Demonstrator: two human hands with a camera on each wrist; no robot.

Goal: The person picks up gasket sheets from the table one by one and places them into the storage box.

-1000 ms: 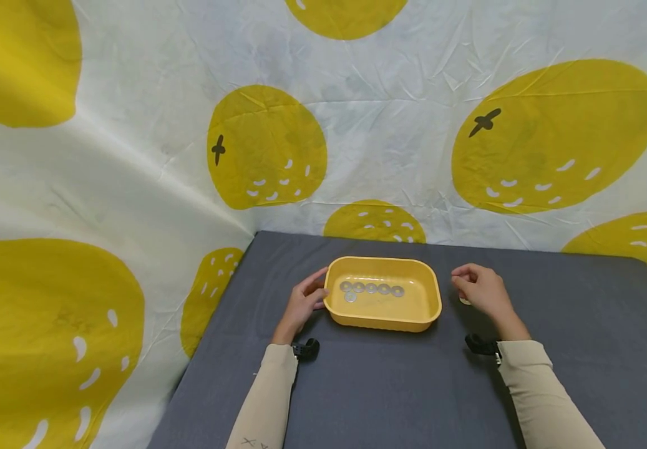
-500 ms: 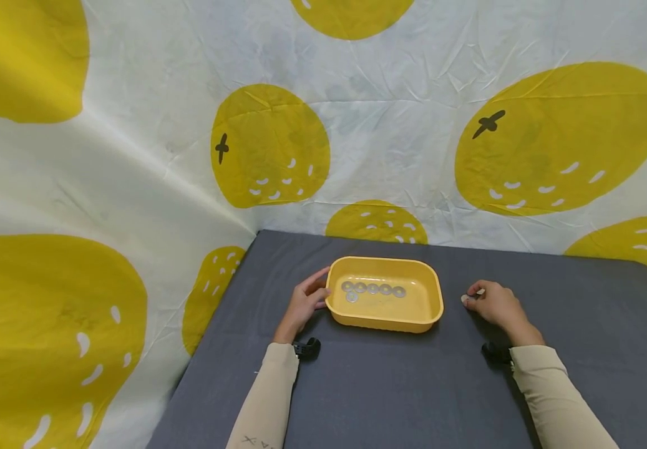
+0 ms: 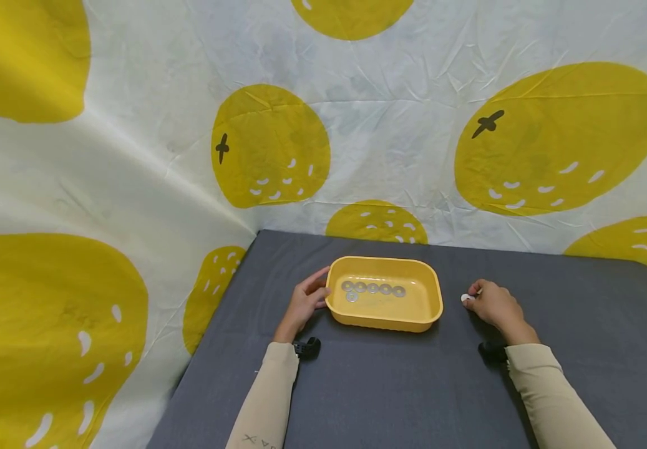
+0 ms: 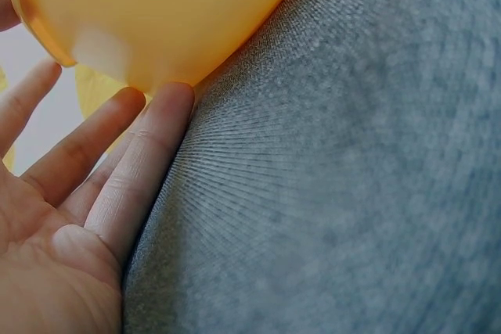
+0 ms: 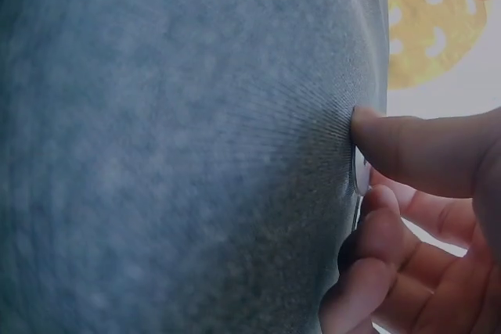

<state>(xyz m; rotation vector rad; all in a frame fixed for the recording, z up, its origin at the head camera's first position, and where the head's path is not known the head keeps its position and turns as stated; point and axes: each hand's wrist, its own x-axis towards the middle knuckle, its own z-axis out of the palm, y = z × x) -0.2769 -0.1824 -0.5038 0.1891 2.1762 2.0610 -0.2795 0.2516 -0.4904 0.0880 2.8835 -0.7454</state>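
Observation:
A shallow yellow plastic tray (image 3: 382, 324) stands on the dark grey cloth. Inside it, several silver coins (image 3: 385, 289) lie in a row, with another coin (image 3: 351, 297) below the row's left end. My left hand (image 3: 304, 304) holds the tray's left end, thumb at the rim and fingers against the outer wall (image 4: 188, 13). To the right of the tray, my right hand (image 3: 495, 307) pinches a small pale round disc, apparently a coin (image 3: 465, 297), low at the cloth. In the right wrist view the coin (image 5: 362, 172) appears edge-on by the thumb, partly hidden.
The grey-covered table (image 3: 396, 393) reaches to a white curtain (image 3: 390, 143) printed with yellow fruit, along the back and left. A dark wrist camera (image 3: 307, 348) sits on the left wrist, another camera (image 3: 493, 353) on the right.
My right hand has shifted slightly right, and the pale disc now shows at its fingertips. In the last half second it has barely moved. The left hand and tray look unchanged.

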